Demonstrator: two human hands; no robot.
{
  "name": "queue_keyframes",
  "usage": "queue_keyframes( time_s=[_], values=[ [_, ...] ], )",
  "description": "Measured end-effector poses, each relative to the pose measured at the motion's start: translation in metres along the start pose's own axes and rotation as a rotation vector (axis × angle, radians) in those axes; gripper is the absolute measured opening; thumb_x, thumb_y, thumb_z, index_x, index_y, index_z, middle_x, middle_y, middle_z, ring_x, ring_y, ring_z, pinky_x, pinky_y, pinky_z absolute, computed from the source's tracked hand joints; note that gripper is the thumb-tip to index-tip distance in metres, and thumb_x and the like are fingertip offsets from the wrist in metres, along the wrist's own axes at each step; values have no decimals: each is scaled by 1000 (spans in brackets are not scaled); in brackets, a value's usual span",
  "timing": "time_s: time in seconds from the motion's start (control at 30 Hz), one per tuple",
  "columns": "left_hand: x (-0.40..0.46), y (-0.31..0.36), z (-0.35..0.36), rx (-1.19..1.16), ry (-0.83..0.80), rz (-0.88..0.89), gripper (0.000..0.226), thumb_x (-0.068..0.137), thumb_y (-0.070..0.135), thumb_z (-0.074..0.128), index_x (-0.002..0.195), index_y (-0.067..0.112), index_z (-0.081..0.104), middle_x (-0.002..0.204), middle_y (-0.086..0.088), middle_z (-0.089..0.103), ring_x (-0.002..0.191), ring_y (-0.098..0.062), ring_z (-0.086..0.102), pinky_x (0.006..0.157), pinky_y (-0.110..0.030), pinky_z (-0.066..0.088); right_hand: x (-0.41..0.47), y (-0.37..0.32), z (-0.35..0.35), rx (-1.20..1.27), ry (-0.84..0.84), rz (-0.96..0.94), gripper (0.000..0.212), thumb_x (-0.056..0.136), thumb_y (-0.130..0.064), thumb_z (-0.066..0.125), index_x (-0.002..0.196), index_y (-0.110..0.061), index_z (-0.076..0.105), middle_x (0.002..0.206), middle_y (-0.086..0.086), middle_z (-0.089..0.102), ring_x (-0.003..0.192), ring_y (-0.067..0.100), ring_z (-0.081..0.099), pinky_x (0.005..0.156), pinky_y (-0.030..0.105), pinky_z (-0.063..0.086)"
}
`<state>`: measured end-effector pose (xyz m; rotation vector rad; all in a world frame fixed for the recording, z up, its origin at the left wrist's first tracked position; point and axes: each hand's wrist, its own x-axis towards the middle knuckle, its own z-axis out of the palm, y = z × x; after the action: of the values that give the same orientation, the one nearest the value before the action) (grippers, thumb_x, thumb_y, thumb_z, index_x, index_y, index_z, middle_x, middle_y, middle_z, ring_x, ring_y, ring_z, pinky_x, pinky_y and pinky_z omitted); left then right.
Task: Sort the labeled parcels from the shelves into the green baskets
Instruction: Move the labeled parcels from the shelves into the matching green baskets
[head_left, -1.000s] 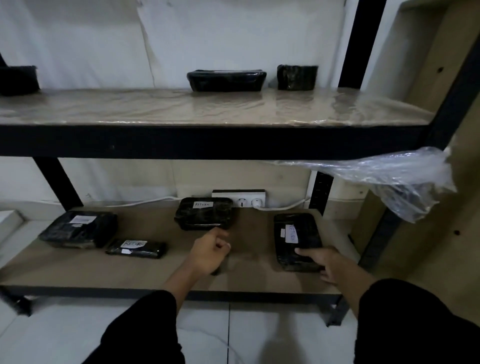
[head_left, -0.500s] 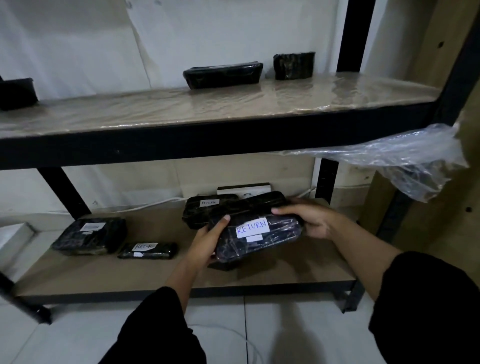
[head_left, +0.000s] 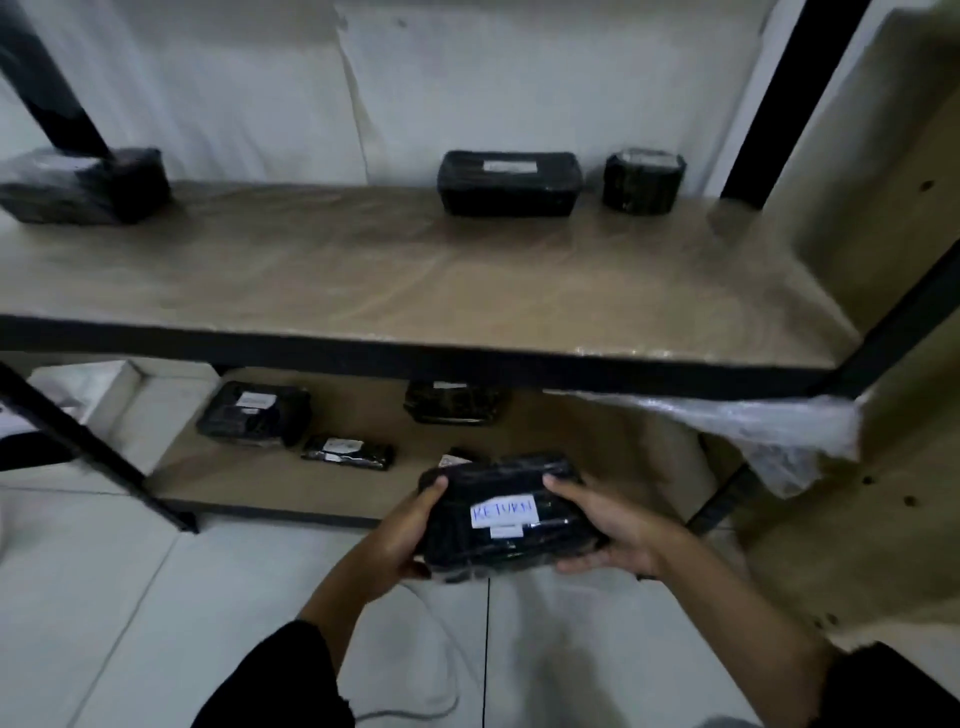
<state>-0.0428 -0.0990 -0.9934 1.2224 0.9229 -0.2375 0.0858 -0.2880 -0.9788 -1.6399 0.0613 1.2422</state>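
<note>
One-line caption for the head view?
Left hand and right hand grip a black plastic-wrapped parcel labelled RETURN before the shelves.

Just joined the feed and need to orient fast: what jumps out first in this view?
Front and centre, both hands, the left hand and right hand, grip a black wrapped parcel with a white label reading RETURN, held over the floor in front of the lower shelf. More black parcels sit on that shelf and on the upper shelf. A torn clear plastic sheet hangs at the right.
</note>
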Motion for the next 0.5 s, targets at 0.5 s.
queue_keyframes(
  time_s=[0.5],
  values=[
    [-286, 208, -4, 97, -175, 137, 52, 76, 60, 64, 121, 35, 53, 117, 1, 68, 107, -24, 65, 93, -50, 50, -315, -175, 55, 139, 88, -105, 28, 88, -42, 60, 113, -31, 53, 106, 6, 71, 87, 27, 71, 65, 42, 59]
  ],
)
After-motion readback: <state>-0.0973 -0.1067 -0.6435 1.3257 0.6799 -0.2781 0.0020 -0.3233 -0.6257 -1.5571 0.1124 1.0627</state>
